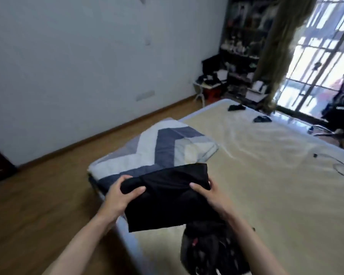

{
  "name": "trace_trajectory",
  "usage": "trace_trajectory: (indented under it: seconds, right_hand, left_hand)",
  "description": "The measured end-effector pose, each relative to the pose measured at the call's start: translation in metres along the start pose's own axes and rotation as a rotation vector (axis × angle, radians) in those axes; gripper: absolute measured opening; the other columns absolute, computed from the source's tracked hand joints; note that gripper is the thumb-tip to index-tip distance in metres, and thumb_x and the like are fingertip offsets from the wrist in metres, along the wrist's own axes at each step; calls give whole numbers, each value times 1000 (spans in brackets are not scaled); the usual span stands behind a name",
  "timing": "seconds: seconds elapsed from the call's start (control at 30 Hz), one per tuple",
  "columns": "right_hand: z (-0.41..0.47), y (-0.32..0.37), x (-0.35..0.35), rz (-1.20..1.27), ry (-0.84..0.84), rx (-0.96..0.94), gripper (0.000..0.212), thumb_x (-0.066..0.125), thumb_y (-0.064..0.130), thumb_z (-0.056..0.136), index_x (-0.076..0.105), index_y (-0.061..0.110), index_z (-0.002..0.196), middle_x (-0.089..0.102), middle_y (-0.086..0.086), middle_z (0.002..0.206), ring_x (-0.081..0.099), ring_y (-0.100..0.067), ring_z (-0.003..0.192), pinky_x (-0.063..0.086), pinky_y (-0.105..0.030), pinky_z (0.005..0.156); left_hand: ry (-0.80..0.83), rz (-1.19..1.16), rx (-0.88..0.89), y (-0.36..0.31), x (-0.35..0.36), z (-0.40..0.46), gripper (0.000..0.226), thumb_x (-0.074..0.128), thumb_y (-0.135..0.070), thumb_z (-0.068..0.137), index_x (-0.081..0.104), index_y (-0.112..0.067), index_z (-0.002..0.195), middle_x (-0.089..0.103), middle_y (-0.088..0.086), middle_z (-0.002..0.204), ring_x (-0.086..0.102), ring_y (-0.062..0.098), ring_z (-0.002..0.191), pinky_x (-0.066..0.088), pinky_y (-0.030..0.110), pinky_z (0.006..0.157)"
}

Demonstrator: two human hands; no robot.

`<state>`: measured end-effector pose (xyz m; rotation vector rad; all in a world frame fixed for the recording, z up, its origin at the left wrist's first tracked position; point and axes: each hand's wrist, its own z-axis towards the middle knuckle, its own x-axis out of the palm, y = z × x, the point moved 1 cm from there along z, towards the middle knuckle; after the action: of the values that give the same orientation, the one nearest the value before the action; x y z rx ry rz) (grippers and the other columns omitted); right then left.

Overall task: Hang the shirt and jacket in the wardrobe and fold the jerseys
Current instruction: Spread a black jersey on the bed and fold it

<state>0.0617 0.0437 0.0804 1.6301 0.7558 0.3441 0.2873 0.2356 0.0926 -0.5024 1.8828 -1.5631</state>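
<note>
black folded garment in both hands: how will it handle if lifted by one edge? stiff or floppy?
Likely floppy: the black garment sags and creases between the left hand and right hand, so it would probably unfold if lifted by one edge. It looks thin, so probably light. Both thumbs pinch it from above; how slippery it is cannot be told.

A home bedroom

A wide bed [266, 175] is filling the room, a folded quilt [157, 147] lying at its left edge. Far right, a curtain [282, 46] is hanging beside a barred window [322, 56] and cluttered shelves [244, 36].
</note>
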Motion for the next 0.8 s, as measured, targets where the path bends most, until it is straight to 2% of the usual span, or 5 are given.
trace_trajectory:
  seconds: [0.13, 0.3, 0.43, 0.7, 0.8]
  right_hand:
    - [57, 82, 140, -48, 281, -163, 28, 78, 21, 90, 69, 19, 116, 77, 8, 108, 72, -6, 102, 53, -15, 82]
    - [84, 161, 324, -36, 654, -284, 25, 76, 19, 91, 69, 18, 115, 78, 6, 107, 74, -9, 99, 56, -19, 79]
    - [72, 203, 472, -27, 989, -342, 31, 78, 18, 88, 69, 15, 118, 78, 0, 111, 74, -17, 104, 58, -27, 86]
    - [-36, 267, 695, -47, 1615, -408, 38, 76, 24, 90, 65, 21, 126, 75, 3, 117, 73, -15, 105, 60, -33, 88]
    - [-99, 276, 744, -49, 1795, -428, 33, 75, 16, 91, 66, 16, 123, 76, -1, 114, 74, -18, 104, 61, -27, 84]
  left_hand:
    - [-333, -63, 7, -5, -143, -13, 30, 84, -6, 76, 62, -4, 97, 72, -3, 77, 66, 6, 71, 50, 13, 64]
    - [-705, -118, -13, -12, -288, -69, 31, 84, -15, 79, 61, -8, 100, 74, 0, 87, 71, 15, 82, 56, 24, 70]
    - [-1013, -62, -42, -8, -378, -139, 31, 87, -24, 77, 64, -15, 97, 73, 4, 95, 70, 19, 91, 55, 34, 79]
    - [-1624, 41, -120, -18, -455, -278, 40, 88, -35, 67, 65, -15, 94, 72, 13, 95, 68, 16, 87, 53, 37, 81]
    - [-1866, 17, -163, -22, -448, -327, 35, 89, -25, 72, 65, -14, 95, 73, 6, 90, 68, 14, 86, 54, 34, 79]
